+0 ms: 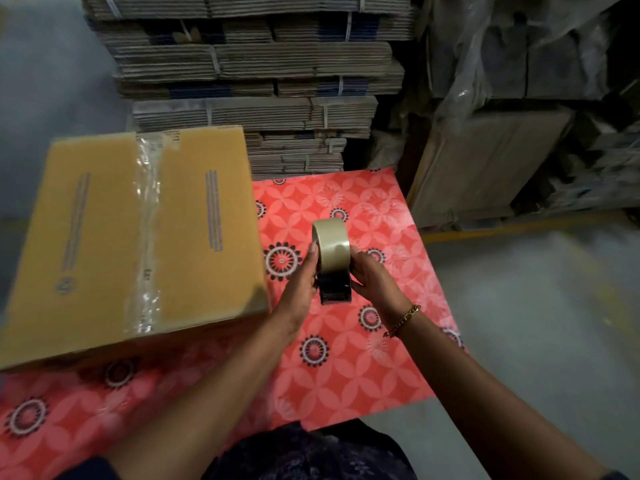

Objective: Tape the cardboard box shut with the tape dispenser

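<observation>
Hands grip the tape dispenser [331,261] between them: left hand [304,275] on one side, right hand [372,277] on the other; the taped cardboard box [138,237] sits just left of the left hand, on the red patterned mat [346,358]

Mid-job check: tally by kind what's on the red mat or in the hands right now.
Cardboard box, centre seam taped: 1
Tape dispenser, held by left hand and right hand: 1
Bracelet on right wrist: 1
Red mat: 1
Total: 4
</observation>
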Demonstrator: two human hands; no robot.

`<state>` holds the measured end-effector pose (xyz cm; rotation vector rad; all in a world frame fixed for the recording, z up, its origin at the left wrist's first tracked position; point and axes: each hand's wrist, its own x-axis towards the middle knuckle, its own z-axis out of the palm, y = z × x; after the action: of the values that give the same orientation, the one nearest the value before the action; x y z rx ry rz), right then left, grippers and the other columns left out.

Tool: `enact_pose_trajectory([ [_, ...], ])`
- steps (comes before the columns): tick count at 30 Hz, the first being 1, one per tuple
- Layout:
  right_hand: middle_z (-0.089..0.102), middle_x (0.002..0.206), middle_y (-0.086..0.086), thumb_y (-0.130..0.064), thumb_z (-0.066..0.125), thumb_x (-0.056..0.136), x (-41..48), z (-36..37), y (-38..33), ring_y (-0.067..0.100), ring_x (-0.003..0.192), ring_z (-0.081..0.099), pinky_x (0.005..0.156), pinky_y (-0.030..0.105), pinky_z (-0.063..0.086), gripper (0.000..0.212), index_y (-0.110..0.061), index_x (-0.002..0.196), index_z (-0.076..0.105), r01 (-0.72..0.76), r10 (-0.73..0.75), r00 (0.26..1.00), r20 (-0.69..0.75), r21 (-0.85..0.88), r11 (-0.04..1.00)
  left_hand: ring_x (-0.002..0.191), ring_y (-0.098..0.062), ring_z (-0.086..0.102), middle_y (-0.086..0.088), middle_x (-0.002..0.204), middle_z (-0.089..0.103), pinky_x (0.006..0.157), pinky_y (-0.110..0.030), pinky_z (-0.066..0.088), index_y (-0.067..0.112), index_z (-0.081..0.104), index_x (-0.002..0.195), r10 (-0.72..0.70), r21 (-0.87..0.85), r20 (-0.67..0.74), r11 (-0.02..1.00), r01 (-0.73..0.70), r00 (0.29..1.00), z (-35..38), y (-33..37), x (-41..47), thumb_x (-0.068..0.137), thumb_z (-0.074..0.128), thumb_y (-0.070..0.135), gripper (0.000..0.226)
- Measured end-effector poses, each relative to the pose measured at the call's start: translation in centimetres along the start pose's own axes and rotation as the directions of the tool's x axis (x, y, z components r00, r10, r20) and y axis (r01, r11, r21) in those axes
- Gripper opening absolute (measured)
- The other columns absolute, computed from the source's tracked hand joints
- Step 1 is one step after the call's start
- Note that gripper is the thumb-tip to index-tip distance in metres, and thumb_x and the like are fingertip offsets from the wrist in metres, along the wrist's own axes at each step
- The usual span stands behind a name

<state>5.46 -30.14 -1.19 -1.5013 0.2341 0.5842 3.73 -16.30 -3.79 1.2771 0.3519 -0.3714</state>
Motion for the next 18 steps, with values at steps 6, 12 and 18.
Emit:
enact_pose_trajectory([
  [6,0.062,0.105,-0.016,-0.027,0.038,0.106,3.8,-7.6,1.3,0.0,0.102,0.056,0.082,0.022,0.043,0.024,-0.03,0.098,0.06,-0.095,0.095,0.995,-0.034,-0.01,0.995,0.109,-0.008,0.059,0.014,0.112,0.066,0.09,-0.022,0.046,0.036,0.06,0.111,-0.078,-0.04,-0.072,0.996,0.075,0.994,6.8,-3.3,5.8,0.104,0.029,0.047,0.034],
  [12,0.066,0.108,-0.013,-0.035,0.043,0.104,7.6,-12.3,2.9,0.004,0.103,0.06,0.093,0.032,0.044,0.022,-0.032,0.102,0.064,-0.124,0.123,0.992,-0.018,-0.085,0.989,0.079,0.001,0.072,0.011,0.089,0.075,0.07,-0.016,0.054,0.028,0.066,0.102,-0.135,-0.128,-0.155,0.985,0.115,0.979,10.3,-5.2,10.4,0.105,0.031,0.043,0.038],
  [18,0.067,0.112,-0.005,-0.041,0.052,0.093,10.0,-14.3,3.8,0.01,0.103,0.062,0.095,0.036,0.048,0.019,-0.034,0.107,0.062,-0.084,0.086,0.996,0.008,-0.138,0.987,0.068,0.008,0.069,0.02,0.071,0.075,0.061,-0.01,0.052,0.029,0.062,0.099,-0.145,-0.154,-0.181,0.981,0.117,0.973,11.3,-6.4,13.1,0.108,0.028,0.035,0.035],
])
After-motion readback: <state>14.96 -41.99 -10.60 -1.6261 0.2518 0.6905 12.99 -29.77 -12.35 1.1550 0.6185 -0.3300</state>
